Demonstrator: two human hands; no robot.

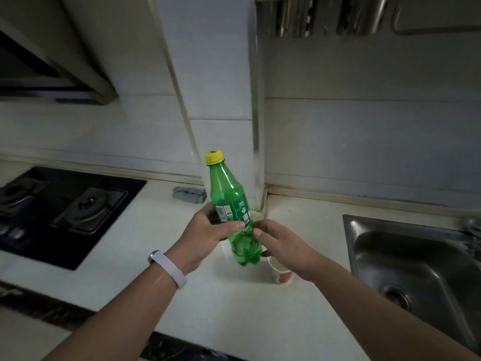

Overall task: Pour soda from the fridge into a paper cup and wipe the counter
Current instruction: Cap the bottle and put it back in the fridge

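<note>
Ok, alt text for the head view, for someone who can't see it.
Both hands hold a capped green bottle above a white counter, left hand at the label, right hand lower. A paper cup stands under the right hand; stove to the left, sink to the right, grey cloth by the wall.

White tiled wall (364,139) behind, with a corner post (208,74). Black stove (65,212) at left, hood (52,82) above it. Steel sink (442,277) at right. Rack (325,16) up top. Dim light.
</note>
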